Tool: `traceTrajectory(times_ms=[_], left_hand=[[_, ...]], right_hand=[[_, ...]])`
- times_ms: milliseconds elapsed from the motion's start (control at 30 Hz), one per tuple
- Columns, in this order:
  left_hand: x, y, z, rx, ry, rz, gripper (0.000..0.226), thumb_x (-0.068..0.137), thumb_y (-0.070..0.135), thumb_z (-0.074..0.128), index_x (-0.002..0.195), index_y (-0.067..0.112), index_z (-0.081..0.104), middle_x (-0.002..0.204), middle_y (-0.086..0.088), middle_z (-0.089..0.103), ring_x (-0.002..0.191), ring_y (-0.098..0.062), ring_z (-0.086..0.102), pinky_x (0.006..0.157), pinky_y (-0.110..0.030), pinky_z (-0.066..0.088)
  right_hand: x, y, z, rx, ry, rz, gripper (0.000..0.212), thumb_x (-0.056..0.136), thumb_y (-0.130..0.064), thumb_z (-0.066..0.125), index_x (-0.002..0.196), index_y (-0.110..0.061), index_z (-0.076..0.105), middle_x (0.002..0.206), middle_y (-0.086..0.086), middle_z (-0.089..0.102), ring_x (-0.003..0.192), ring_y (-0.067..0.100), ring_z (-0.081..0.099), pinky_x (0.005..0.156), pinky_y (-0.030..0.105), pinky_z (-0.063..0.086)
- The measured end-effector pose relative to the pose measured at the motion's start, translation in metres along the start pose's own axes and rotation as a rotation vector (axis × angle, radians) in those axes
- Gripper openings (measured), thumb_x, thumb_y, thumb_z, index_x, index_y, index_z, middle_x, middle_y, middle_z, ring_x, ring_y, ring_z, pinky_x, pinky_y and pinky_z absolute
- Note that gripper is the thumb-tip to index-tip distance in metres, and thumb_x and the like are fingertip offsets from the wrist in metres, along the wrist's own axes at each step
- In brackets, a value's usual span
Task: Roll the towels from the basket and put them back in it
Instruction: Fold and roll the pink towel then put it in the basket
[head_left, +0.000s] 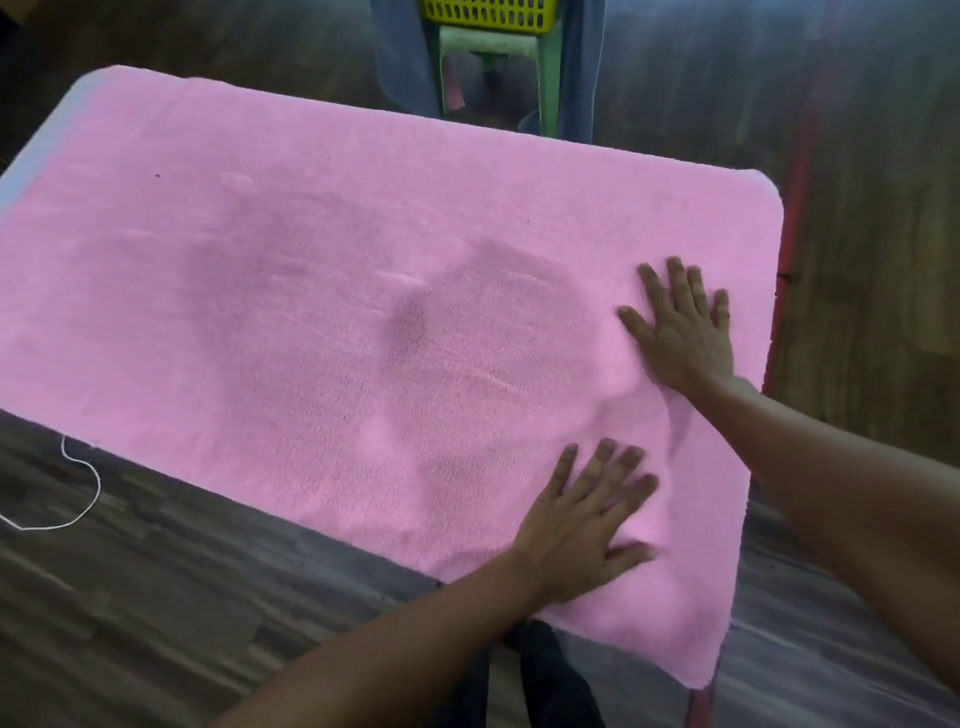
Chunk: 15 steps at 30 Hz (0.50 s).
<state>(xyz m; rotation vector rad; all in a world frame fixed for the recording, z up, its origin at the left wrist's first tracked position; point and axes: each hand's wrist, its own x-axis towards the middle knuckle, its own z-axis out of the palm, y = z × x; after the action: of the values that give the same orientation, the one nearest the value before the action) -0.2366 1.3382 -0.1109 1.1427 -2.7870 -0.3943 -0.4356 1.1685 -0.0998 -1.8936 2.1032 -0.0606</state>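
A large pink towel (322, 270) lies spread flat over a table, covering almost all of its top and hanging over the near right edge. My left hand (587, 514) presses flat on the towel near its front right part, fingers straight and spread. My right hand (680, 327) lies flat on the towel further back, near the right edge, fingers also spread. A yellow basket (488, 14) stands on a green stool beyond the table's far side, with only its lower part in view.
The green stool (493, 62) under the basket has blue-grey cloth (400, 67) hanging on both sides. A strip of the table's pale top (47, 140) shows at the far left. A white cord (78, 499) lies on the dark wooden floor at left.
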Motion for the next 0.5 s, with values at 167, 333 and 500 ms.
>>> traceTrajectory(times_ms=[167,333,500], left_hand=[[-0.038,-0.051,-0.049,0.023,-0.032,-0.054,0.052,0.100,0.045,0.038,0.143,0.016,0.046,0.158,-0.010,0.028,0.148,-0.028,0.019,0.121,-0.049,0.004],[-0.126,-0.132,-0.102,-0.054,0.005,-0.176,0.035,0.094,0.033,0.041,0.120,0.016,0.059,0.124,-0.009,0.061,0.115,-0.028,0.055,0.107,-0.047,0.037],[-0.219,-0.210,-0.129,0.064,0.008,-0.143,0.025,0.087,0.033,0.055,0.104,0.015,0.059,0.103,-0.007,0.063,0.093,-0.029,0.057,0.080,-0.040,0.046]], right_hand=[[-0.066,-0.058,-0.006,0.312,0.168,0.122,0.047,0.097,-0.030,0.049,0.142,-0.017,0.044,0.154,0.009,0.033,0.143,0.028,0.027,0.118,0.046,0.018],[-0.189,-0.137,0.020,0.525,0.170,0.131,0.027,0.091,-0.018,0.055,0.114,-0.016,0.069,0.103,0.006,0.064,0.098,0.028,0.058,0.090,0.038,0.044],[-0.280,-0.210,0.072,0.478,0.063,0.131,0.027,0.087,-0.020,0.066,0.114,-0.020,0.067,0.110,0.001,0.061,0.099,0.020,0.055,0.088,0.040,0.049]])
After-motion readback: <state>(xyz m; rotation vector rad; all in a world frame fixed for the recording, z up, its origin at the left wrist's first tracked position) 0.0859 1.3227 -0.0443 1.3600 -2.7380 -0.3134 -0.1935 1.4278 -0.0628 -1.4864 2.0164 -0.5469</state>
